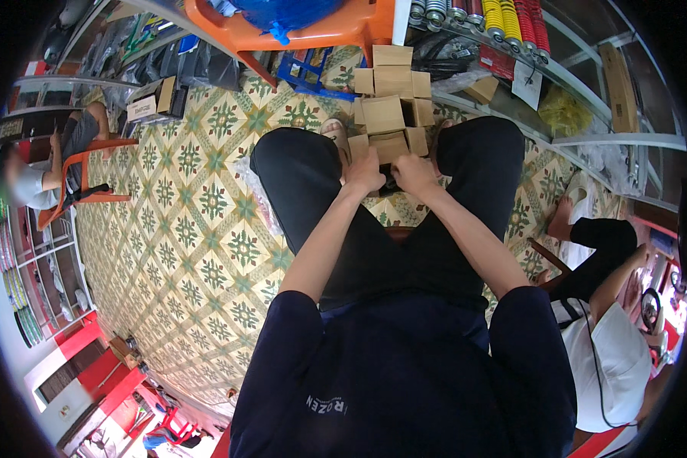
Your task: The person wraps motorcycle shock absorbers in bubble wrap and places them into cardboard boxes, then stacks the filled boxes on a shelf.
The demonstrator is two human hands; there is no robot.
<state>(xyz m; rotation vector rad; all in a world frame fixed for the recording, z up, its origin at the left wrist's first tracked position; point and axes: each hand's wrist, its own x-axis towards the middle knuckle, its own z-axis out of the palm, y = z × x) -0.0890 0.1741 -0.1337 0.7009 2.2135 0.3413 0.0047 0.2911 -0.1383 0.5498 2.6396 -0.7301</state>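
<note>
Several small brown cardboard boxes (pixel 385 116) stand with raised flaps on the floor between my feet. At the nearest box (pixel 389 145), my left hand (pixel 365 174) is closed on the near left edge, by an upright flap. My right hand (pixel 414 175) has its fingers curled on the near right edge of that same box. Both hands partly cover its near side. Something small and dark (pixel 390 183) shows between the hands, too hidden to name.
Beyond the boxes are an orange plastic chair (pixel 313 34) with a blue bag (pixel 290 11) and a blue plastic stool (pixel 309 72). Shelving (pixel 618 140) with coloured shock absorbers (pixel 511 27) stands at right. One person sits at far left, another close on my right.
</note>
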